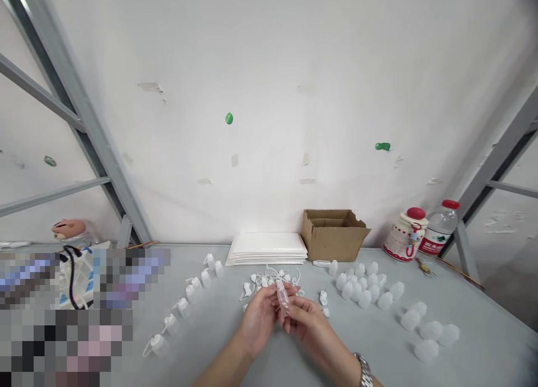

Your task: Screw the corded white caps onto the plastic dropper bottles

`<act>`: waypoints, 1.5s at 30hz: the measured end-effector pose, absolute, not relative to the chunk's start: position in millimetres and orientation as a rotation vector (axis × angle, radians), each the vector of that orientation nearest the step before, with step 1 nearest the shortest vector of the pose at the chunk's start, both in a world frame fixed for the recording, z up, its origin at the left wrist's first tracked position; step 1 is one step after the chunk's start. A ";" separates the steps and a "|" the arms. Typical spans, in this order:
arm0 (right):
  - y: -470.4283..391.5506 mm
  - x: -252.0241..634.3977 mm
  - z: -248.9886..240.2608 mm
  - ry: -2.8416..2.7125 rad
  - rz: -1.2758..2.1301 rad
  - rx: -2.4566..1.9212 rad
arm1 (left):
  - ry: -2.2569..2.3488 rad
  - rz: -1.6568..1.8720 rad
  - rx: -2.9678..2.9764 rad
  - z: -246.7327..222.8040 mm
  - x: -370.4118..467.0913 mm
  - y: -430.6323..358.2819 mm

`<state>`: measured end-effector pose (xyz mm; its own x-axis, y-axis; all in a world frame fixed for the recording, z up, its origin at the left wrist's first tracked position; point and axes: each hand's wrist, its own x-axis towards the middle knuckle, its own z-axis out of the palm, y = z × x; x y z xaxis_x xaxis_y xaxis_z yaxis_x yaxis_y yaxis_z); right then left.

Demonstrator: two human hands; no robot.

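Note:
A small translucent bottle [283, 298] with a white top is held between my two hands, in front of a pile of white strapped caps [271, 276]. My right hand [305, 318] grips its lower part between thumb and fingers. My left hand [261, 314] is curled around its other side, fingers near the top. Left of my hands, a slanting row of small bottles with white looped caps [182, 307] stands on the grey table [210, 342]. To the right are several frosted containers [364, 298], and a couple of loose white caps [323, 297] lie nearer my right hand.
White flat sheets [267, 248] are stacked against the wall beside an open cardboard box [335, 242]. A white-and-red jar [406, 236], a red-capped water bottle [439, 230] and small pliers [425, 268] are at the back right. Metal frames rise on both sides.

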<state>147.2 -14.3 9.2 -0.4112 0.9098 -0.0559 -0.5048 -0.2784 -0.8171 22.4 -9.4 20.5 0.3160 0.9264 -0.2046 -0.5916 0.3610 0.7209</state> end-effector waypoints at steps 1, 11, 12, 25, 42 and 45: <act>-15.9 147.2 10.4 -0.855 1.898 -0.607 | 0.673 1.070 0.573 20.8 22.5 -9.8; -15.3 146.2 13.3 -0.815 1.873 -0.694 | 0.830 1.181 0.682 27.9 24.3 -10.9; -14.6 146.2 13.3 -0.835 1.825 -0.739 | 0.830 1.188 0.704 28.6 24.9 -11.4; -18.1 147.7 12.6 -0.703 1.973 -0.588 | 0.791 1.177 0.760 25.3 27.3 -12.3; -18.1 146.4 8.7 -0.457 2.213 -0.345 | 0.561 1.051 0.523 26.3 25.3 -12.6; -18.1 146.5 9.3 -0.561 2.101 -0.422 | 0.670 1.102 0.558 30.0 24.3 -12.6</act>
